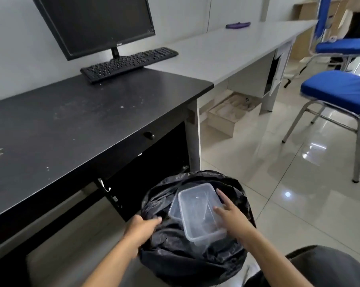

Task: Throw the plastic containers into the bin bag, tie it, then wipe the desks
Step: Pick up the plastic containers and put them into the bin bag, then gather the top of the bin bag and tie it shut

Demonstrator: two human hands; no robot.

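Observation:
A black bin bag (pixel 175 257) stands open on the floor at the bottom centre. Inside its mouth lie clear plastic containers (pixel 197 206), the top one rectangular and tilted, another partly under it. My left hand (pixel 139 228) grips the bag's left rim. My right hand (pixel 229 214) reaches over the right rim, with straight fingers touching the right side of the top container. The black desk (pixel 75 125) at the left is dusty and smudged. A white desk (pixel 226 48) runs on behind it to the right.
A monitor (pixel 96 23) and black keyboard (pixel 129 63) sit at the back of the black desk. A purple object (pixel 238 24) lies on the white desk. Two blue chairs (pixel 338 92) stand at the right. A box (pixel 226 114) sits under the white desk.

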